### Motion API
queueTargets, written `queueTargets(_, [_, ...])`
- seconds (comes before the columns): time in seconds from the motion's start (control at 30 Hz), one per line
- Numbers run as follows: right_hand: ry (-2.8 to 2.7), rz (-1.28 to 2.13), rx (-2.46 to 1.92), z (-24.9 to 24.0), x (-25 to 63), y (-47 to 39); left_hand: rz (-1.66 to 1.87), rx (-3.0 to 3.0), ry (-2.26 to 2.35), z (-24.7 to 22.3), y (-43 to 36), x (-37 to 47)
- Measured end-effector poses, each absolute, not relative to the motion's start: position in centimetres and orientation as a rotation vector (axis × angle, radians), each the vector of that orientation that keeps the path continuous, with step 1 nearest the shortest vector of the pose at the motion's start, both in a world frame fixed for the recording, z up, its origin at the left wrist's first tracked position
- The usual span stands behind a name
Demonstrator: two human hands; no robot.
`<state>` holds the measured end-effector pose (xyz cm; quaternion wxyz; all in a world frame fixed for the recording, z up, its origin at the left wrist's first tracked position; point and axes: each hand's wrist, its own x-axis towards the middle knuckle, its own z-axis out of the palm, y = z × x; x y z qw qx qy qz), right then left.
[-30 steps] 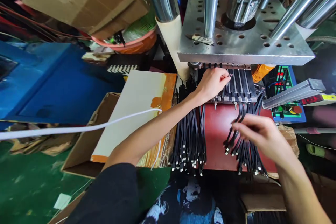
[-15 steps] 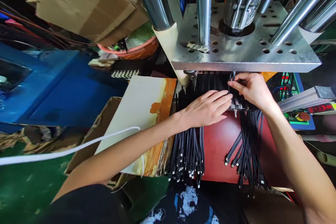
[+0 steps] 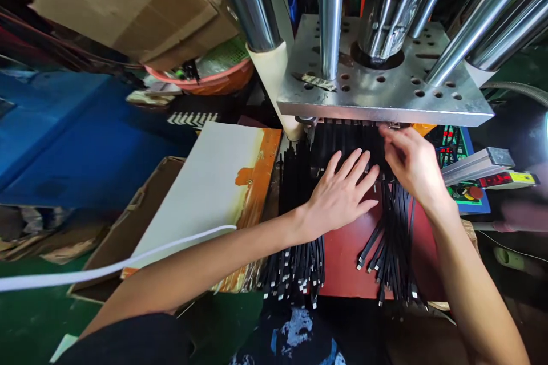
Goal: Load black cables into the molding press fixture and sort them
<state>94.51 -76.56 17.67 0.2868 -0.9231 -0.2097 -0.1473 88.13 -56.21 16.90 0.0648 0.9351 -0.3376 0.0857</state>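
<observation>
My left hand lies over the front edge of the black work fixture, palm down with its fingers spread. Just to its right, my right hand has curled fingers, thumb and fingertips close together at the fixture under the press plate. Whatever the right fingertips hold is hidden. One bundle of black cables with metal connector ends hangs left of the red work surface. Another bundle of black cables fans out below my right hand.
Above both hands sits a thick metal press plate with steel guide rods. A control panel and an aluminium bar stand at the right. A white-and-orange board is at the left, beside a cardboard box.
My left hand has drawn slightly back and spread its fingers. The right hand's fingers have curled more. The camera view has shifted a little.
</observation>
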Motion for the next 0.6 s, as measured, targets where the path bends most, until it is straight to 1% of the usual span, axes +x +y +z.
queueTargets(0.1, [-0.748, -0.331, -2.733, 17.7, 92.4, -77.3, 0.19, 2.783, -0.965, 17.7, -56.3, 89.0])
queueTargets(0.23, [-0.657, -0.344, -2.948, 17.2, 94.5, -76.3, 0.099, 2.781, -0.86, 18.5, -56.9, 91.9])
queueTargets(0.4, [-0.606, -0.389, -2.914, 16.8, 98.6, -75.2, 0.152, 2.786, -0.799, 18.3, -57.5, 95.9])
queueTargets(0.5, [-0.619, -0.39, -2.834, 16.7, 98.8, -75.7, 0.237, 2.786, -0.786, 18.1, -57.3, 98.1])
queueTargets(0.6, [-0.616, -0.351, -2.835, 16.5, 98.6, -76.0, 0.186, 2.786, -0.843, 18.1, -56.9, 100.6])
